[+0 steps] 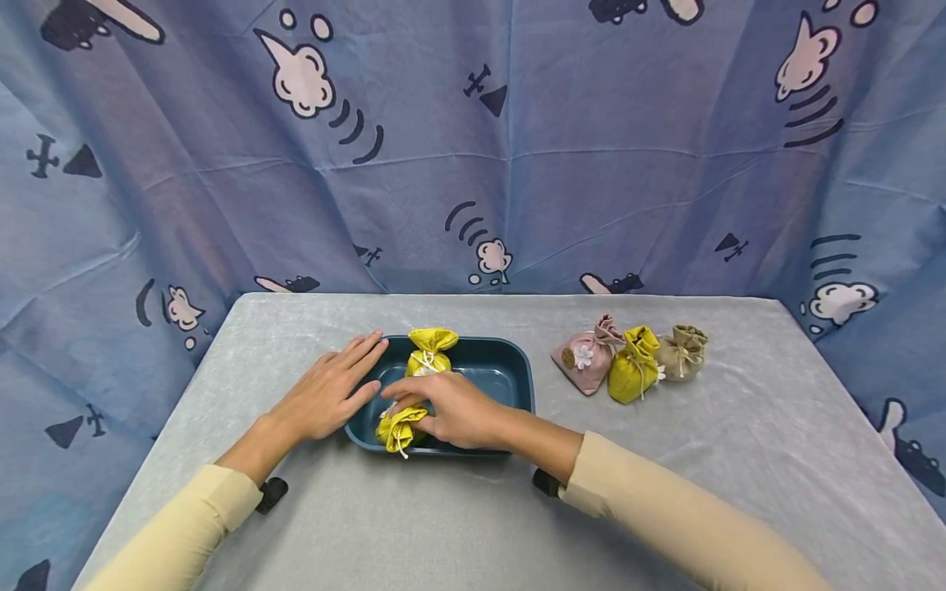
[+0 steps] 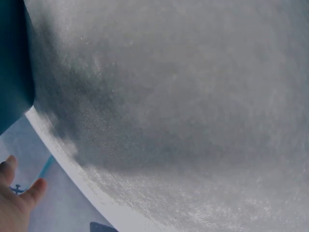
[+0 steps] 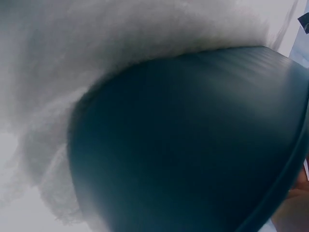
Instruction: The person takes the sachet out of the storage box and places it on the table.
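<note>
A dark teal tray [image 1: 493, 384] sits on the table in the head view. My right hand [image 1: 461, 410] reaches into its front left part and pinches a yellow drawstring pouch [image 1: 399, 428]; some of the pouch is hidden by the fingers. Behind it, a second yellow pouch [image 1: 430, 351] stands against the tray's back wall. With fingers extended, my left hand [image 1: 332, 390] rests at the tray's left rim. The left wrist view catches a corner of the tray [image 2: 13, 63] and part of the left hand [image 2: 17, 205]. Mostly the tray's outer wall [image 3: 183, 140] fills the right wrist view.
To the right of the tray stand a pink pouch [image 1: 587, 361], another yellow pouch [image 1: 631, 369] and a beige pouch [image 1: 681, 355], close together. All rest on a grey cloth-covered table [image 1: 709, 460]. A blue patterned curtain [image 1: 443, 107] hangs behind.
</note>
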The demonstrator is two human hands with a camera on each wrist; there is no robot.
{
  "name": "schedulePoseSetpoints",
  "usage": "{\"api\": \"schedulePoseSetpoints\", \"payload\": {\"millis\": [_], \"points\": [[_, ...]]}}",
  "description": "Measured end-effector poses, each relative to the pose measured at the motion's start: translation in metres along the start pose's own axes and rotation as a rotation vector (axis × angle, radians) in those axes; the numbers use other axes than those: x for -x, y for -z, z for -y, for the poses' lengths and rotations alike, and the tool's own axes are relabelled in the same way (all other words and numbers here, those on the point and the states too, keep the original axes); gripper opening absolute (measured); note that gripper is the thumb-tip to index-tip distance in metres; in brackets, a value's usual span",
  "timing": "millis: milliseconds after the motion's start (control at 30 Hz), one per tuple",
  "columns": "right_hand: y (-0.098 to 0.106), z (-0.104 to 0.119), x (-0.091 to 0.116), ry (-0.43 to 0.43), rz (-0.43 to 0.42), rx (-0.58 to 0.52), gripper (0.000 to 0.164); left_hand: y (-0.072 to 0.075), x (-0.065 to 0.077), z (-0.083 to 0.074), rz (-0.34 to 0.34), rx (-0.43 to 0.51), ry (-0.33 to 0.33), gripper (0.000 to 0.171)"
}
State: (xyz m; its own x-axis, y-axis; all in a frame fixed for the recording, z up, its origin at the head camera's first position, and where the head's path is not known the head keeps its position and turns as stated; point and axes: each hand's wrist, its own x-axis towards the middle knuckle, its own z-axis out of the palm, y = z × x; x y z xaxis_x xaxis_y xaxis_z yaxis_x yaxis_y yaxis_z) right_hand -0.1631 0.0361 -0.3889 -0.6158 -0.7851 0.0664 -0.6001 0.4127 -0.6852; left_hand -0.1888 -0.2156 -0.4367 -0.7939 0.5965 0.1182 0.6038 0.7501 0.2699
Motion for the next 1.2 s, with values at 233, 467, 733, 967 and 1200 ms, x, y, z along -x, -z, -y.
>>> {"api": "schedulePoseSetpoints", "payload": {"millis": [233, 467, 733, 967, 1200], "points": [[0.006, -0.004, 0.004, -0.023, -0.037, -0.040, 0.049, 0.000, 0.000, -0.001, -0.006, -0.002, -0.004, 0.062], [0.016, -0.012, 0.013, -0.025, -0.092, -0.059, 0.047, 0.001, 0.000, 0.000, -0.010, -0.007, -0.009, 0.062], [0.035, -0.017, 0.023, -0.032, -0.160, -0.004, 0.049, 0.000, 0.000, 0.000, -0.009, -0.010, -0.016, 0.062], [0.057, -0.016, 0.033, -0.054, -0.191, -0.035, 0.048, 0.000, 0.000, 0.000, -0.015, -0.010, -0.023, 0.062], [0.082, -0.015, 0.047, -0.084, -0.240, -0.008, 0.051, -0.001, 0.000, 0.000, -0.016, -0.003, -0.023, 0.062]]}}
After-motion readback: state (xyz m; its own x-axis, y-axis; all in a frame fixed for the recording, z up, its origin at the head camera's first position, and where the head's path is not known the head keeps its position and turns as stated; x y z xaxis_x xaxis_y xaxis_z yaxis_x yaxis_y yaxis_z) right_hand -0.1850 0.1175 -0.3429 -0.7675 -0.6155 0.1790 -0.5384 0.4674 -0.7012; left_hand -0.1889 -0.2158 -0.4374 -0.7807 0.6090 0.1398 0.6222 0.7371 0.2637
